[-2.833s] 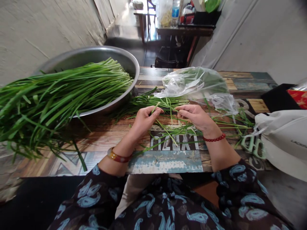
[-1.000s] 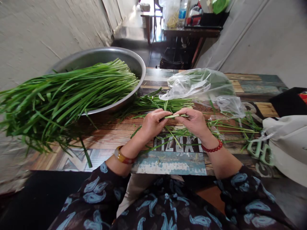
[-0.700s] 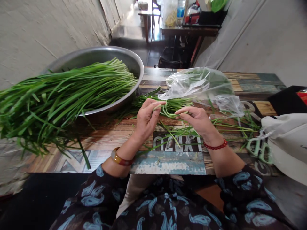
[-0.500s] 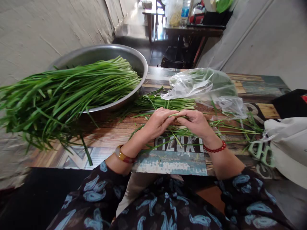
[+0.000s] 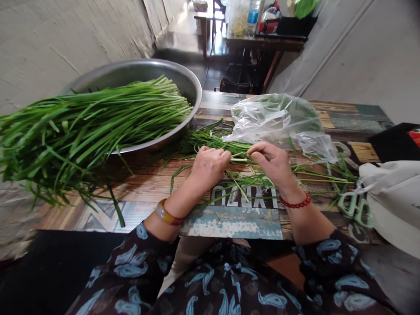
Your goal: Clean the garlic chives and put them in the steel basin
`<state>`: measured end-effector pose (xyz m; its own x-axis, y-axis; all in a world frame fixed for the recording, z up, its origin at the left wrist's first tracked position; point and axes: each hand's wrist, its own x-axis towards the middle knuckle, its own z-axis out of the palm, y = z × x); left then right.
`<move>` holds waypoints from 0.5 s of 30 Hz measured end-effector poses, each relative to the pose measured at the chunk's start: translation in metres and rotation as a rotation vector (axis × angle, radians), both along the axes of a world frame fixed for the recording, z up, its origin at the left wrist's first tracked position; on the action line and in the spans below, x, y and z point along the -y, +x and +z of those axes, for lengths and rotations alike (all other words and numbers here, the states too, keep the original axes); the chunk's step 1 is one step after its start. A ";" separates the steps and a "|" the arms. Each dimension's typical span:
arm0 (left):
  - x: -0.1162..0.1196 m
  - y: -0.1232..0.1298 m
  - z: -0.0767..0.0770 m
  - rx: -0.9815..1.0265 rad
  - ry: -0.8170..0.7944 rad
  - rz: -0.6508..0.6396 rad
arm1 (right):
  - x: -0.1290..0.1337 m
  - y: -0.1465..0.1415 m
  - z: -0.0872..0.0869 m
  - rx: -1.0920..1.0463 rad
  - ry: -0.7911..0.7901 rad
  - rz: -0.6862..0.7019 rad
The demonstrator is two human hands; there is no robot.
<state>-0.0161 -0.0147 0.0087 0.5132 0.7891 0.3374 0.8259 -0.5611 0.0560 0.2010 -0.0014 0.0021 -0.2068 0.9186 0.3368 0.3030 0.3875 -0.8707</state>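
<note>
My left hand point(image 5: 211, 164) is closed in a fist around a garlic chive stalk point(image 5: 239, 160), whose pale end sticks out towards the right. Thumb and fingertips pressed together, my right hand point(image 5: 271, 162) is a short way to the right; what it pinches, if anything, is too small to make out. Behind both hands lies a small pile of garlic chives point(image 5: 210, 141). Loose stalks and trimmings point(image 5: 308, 176) are scattered on the wooden-patterned table point(image 5: 229, 223) under and beside my right hand.
A large steel basin point(image 5: 197, 94) at the left holds a thick bundle of garlic chives point(image 5: 108, 118) hanging over its edge. A clear plastic bag point(image 5: 278, 118) with greens lies behind my right hand. Green-handled scissors point(image 5: 356, 210) and a white cap-like item point(image 5: 393, 197) are at the right.
My hands, which met at the stalk, have drawn apart. The left has turned knuckles up and moved slightly left; the right has moved slightly right and raised its fingers.
</note>
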 end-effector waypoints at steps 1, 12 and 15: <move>0.000 0.000 0.000 0.005 -0.004 -0.002 | 0.002 -0.003 0.002 0.045 0.032 0.026; 0.001 0.004 -0.005 -0.068 0.103 -0.021 | 0.005 -0.018 -0.010 -0.027 -0.060 -0.015; 0.002 0.006 -0.005 -0.057 0.094 -0.037 | 0.006 -0.021 -0.014 -0.184 -0.201 -0.031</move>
<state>-0.0098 -0.0164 0.0032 0.5621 0.7355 0.3784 0.8048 -0.5919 -0.0449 0.1796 -0.0072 -0.0115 -0.1293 0.9758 0.1764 0.1418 0.1942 -0.9707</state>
